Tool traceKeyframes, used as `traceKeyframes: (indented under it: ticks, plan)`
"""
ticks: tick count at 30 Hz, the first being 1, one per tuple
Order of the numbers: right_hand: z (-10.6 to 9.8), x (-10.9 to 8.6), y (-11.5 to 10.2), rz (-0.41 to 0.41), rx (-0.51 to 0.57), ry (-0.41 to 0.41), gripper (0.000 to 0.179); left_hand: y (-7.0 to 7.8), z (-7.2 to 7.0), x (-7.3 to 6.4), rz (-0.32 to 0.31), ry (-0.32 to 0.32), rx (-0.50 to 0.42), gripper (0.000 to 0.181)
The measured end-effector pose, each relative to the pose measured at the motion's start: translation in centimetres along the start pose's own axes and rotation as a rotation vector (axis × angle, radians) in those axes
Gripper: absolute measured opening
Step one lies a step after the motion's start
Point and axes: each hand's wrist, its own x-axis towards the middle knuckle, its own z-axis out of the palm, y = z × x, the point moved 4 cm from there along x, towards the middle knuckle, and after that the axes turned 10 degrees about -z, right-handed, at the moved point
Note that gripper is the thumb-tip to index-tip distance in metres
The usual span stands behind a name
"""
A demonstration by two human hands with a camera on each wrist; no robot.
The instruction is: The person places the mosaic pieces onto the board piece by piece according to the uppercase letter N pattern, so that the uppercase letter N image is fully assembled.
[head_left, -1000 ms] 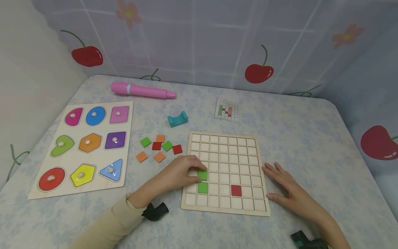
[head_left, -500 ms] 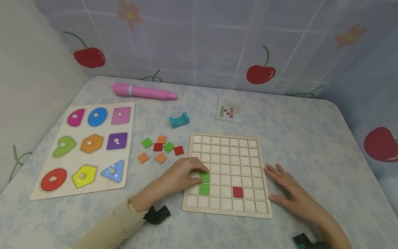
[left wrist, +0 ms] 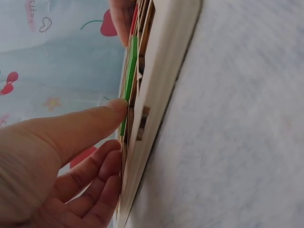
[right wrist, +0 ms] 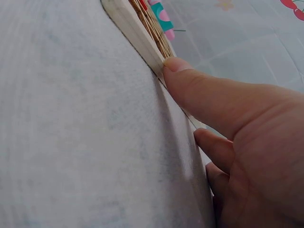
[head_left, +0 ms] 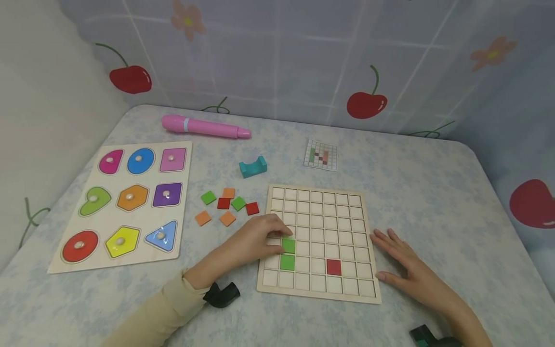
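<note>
In the head view, a wooden grid board (head_left: 318,297) lies before the person, with its left edge beside the left hand (head_left: 256,238). Thumb and index finger of that hand are at opposite edges of a green tile (head_left: 288,246), pinching it over a cell near the left side. Directly below sits a second green tile (head_left: 287,262), and a red tile (head_left: 334,267) lies in a cell further right. The left wrist view has the thumb (left wrist: 104,114) against the tile's edge. The right hand (head_left: 407,270) rests at the board's right edge, its thumb (right wrist: 178,71) touching the rim.
Loose green (head_left: 208,197), red (head_left: 252,208) and orange tiles (head_left: 227,219) lie left of the board. Behind are a teal curved block (head_left: 253,167), a pink wand-like object (head_left: 205,127) and a small printed pattern card (head_left: 321,154). A knobbed shape puzzle (head_left: 134,218) occupies the left.
The head view has shifted slightly. The left fingertips sit a little further apart around the green tile, showing more of it; the right hand stays at the board's edge.
</note>
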Motion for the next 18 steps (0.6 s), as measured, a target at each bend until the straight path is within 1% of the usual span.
traceKeyframes:
  ticks: [3,7,11,13,15,18]
  plan:
    - [0.0,0.0,0.0,-0.001,0.004,-0.002,0.074,-0.1,-0.1,0.0,-0.012,0.005,0.01,0.031]
    - [0.0,0.1,0.1,0.001,0.001,-0.008,0.075,-0.2,-0.1,-0.1,-0.023,-0.002,-0.001,0.031]
    - [0.0,0.1,0.1,-0.005,-0.012,-0.005,0.075,-0.4,-0.6,0.0,-0.024,-0.008,0.005,0.033]
    - [0.0,0.0,0.1,-0.008,-0.017,-0.001,0.076,-0.5,-1.3,0.0,-0.023,0.005,0.019,0.034]
    - [0.0,0.0,0.1,-0.011,-0.016,0.001,0.076,-0.8,-2.4,0.0,-0.037,0.035,0.009,0.033]
    - [0.0,0.0,0.1,-0.012,-0.015,0.002,0.076,-1.9,-4.5,-0.1,-0.082,0.117,-0.014,0.032]
